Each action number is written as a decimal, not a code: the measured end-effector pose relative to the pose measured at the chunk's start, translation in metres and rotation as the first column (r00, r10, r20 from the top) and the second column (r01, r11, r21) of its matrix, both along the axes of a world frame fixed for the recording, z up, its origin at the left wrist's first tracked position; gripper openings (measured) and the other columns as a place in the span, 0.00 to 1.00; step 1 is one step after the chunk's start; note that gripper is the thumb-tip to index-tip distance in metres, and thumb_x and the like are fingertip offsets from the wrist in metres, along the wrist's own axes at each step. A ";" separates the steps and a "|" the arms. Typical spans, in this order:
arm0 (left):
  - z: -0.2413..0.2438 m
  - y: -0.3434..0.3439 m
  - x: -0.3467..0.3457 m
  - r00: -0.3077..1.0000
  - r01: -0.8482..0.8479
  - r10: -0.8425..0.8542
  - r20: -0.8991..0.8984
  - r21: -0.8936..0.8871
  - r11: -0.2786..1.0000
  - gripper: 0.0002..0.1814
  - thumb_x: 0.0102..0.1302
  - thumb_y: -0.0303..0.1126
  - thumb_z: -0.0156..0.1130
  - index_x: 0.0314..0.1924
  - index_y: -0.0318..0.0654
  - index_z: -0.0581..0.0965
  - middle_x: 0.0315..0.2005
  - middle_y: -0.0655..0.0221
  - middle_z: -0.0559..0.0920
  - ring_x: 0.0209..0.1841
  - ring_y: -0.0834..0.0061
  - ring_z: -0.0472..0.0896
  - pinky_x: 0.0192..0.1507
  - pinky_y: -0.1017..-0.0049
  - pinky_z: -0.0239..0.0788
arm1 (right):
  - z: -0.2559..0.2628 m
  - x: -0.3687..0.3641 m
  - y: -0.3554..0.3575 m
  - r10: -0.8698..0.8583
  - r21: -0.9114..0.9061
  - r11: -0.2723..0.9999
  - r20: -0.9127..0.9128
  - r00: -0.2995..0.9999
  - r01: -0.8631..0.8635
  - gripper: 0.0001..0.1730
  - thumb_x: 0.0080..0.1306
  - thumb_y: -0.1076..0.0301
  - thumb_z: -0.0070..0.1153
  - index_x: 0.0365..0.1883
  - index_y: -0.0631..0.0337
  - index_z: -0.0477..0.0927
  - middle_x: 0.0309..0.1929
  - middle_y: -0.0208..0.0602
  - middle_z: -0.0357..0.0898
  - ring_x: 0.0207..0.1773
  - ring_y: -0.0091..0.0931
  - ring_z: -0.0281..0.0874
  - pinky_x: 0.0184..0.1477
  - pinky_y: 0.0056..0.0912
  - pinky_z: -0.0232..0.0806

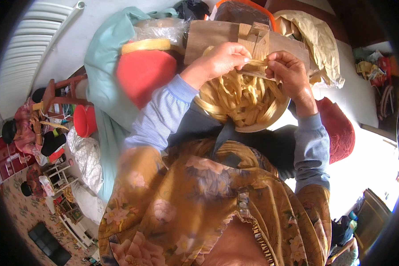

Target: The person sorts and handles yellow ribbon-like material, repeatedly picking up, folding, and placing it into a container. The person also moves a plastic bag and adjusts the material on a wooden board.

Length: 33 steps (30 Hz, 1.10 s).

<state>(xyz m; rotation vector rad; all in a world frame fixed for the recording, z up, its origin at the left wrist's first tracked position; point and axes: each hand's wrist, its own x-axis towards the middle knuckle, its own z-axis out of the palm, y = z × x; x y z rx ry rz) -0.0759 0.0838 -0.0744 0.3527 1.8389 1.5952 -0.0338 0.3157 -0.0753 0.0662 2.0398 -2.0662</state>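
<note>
A short stretch of golden braided strip (258, 62) is drawn between my two hands, above a pale bowl (249, 129). My left hand (221, 60) pinches one side of it between thumb and fingers. On the other side, the fingertips of my right hand (288, 68) grip it. Loops of the same flat golden strip (242, 94) fill the bowl, which sits at my lap. Just beyond my hands lies a wooden board (212, 38) carrying an upright wooden block fixture (260, 36). Part of the board is hidden behind my hands.
To the left are a red cushion-like form (146, 71) with a yellow band (145, 46) and a teal cloth (103, 60). Crumpled brown paper (322, 43) and an orange-rimmed container (246, 10) lie beyond the board. Farther left, a person (28, 126) sits near a red bucket (84, 120).
</note>
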 end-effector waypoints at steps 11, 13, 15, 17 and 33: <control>-0.046 0.002 -0.025 0.963 -0.179 0.167 -0.213 -0.040 0.983 0.08 0.68 0.33 0.60 0.42 0.36 0.78 0.29 0.68 0.82 0.28 0.76 0.77 0.30 0.73 0.69 | -0.033 -0.013 -0.012 -0.075 0.224 0.968 -0.155 0.985 0.109 0.06 0.67 0.75 0.55 0.40 0.66 0.81 0.26 0.29 0.79 0.30 0.19 0.74 0.36 0.22 0.66; -0.050 0.005 -0.019 0.871 -0.260 0.121 -0.476 -0.238 0.936 0.09 0.67 0.33 0.60 0.42 0.37 0.78 0.30 0.63 0.83 0.31 0.65 0.80 0.34 0.66 0.71 | -0.037 -0.014 -0.015 -0.024 0.393 0.912 -0.229 0.973 0.115 0.07 0.66 0.74 0.56 0.41 0.65 0.81 0.27 0.33 0.80 0.30 0.25 0.76 0.37 0.27 0.68; -0.053 0.004 -0.015 0.774 -0.361 0.099 -0.626 -0.307 0.880 0.09 0.66 0.34 0.59 0.41 0.37 0.78 0.31 0.58 0.83 0.35 0.56 0.82 0.37 0.60 0.72 | -0.037 -0.012 -0.015 0.100 0.637 0.755 -0.344 0.934 0.154 0.09 0.64 0.74 0.57 0.42 0.64 0.82 0.29 0.38 0.82 0.32 0.32 0.80 0.39 0.33 0.71; -0.056 -0.001 -0.016 0.705 -0.449 0.149 -0.693 -0.274 0.850 0.09 0.65 0.34 0.58 0.41 0.38 0.78 0.33 0.55 0.83 0.38 0.49 0.81 0.40 0.57 0.72 | -0.038 -0.003 -0.008 0.213 0.726 0.655 -0.445 0.870 0.211 0.10 0.62 0.73 0.58 0.42 0.62 0.82 0.36 0.41 0.83 0.38 0.39 0.81 0.44 0.38 0.72; 0.054 -0.007 0.102 0.683 -0.104 0.031 -0.729 -0.055 0.993 0.18 0.72 0.42 0.59 0.28 0.36 0.76 0.17 0.63 0.77 0.22 0.67 0.80 0.24 0.71 0.67 | 0.062 0.084 -0.015 0.138 0.528 0.847 -0.329 0.934 0.061 0.09 0.71 0.72 0.55 0.32 0.68 0.79 0.21 0.33 0.74 0.25 0.17 0.68 0.27 0.26 0.64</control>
